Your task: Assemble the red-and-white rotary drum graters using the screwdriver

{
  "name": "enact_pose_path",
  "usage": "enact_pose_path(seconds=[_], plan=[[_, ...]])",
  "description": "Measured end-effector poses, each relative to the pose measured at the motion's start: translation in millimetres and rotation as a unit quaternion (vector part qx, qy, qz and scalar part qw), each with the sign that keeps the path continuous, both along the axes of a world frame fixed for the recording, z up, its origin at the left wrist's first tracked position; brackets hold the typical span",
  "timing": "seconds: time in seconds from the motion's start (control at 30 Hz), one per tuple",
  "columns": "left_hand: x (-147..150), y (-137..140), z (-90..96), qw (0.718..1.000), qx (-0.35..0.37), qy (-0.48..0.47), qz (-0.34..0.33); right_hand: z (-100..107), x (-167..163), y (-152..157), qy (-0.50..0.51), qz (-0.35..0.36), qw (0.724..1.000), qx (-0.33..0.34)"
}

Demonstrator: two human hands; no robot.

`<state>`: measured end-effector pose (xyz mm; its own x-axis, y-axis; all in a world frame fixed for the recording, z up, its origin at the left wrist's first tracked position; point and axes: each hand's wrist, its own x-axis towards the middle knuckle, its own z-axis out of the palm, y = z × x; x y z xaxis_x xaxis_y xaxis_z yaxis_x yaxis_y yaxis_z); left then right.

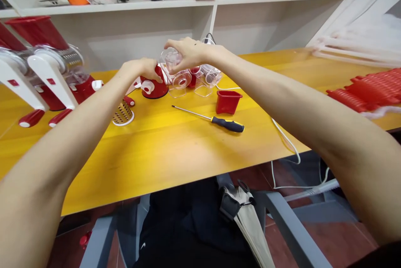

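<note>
My left hand (140, 69) reaches over the red suction base (158, 89) of a rotary grater, its fingers curled against the top. Beside it, my right hand (191, 52) has thumb and fingers around a clear plastic housing (171, 59). More clear plastic housings (208, 76) stand behind and below that hand. A gold perforated grater drum (123, 114) with a white rim rests left of the base, under my left forearm. Nearer to me lie a screwdriver (227, 124) with a dark blue and yellow handle and a small red plastic cup (228, 101).
Assembled red-and-white rotary graters (52, 63) stand at the left. Red ribbed parts (372, 90) are piled at the right edge. A white cable (286, 140) hangs over the table's front edge. Shelves (125, 8) holding assorted items run along the back.
</note>
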<state>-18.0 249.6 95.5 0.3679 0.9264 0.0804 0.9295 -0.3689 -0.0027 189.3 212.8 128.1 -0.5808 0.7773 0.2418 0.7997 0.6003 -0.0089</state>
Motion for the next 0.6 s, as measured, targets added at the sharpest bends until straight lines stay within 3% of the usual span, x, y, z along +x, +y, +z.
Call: enact_pose_path(seconds=[0.1, 0.2, 0.33, 0.47, 0.6], plan=[[-4.4, -5.3, 7.2, 0.999, -0.041, 0.033, 0.003, 1.4, 3.0, -6.7, 0.025, 0.005, 0.999, 0.020], [-3.9, -29.5, 17.5, 1.000, -0.012, 0.005, 0.019, 5.0, 4.9, -14.5, 0.061, 0.010, 0.997, 0.051], [3.8, -77.6, 35.5, 0.999, 0.020, -0.016, 0.032, 18.1, 7.4, -29.3, 0.111, -0.022, 0.988, 0.102], [14.5, -134.3, 52.7, 0.996, 0.078, -0.028, 0.023, 34.1, 17.7, -63.9, 0.137, -0.061, 0.975, 0.164], [20.0, -187.8, 50.8, 0.996, 0.087, -0.001, 0.004, 30.0, 30.6, -113.3, 0.166, -0.073, 0.966, 0.187]])
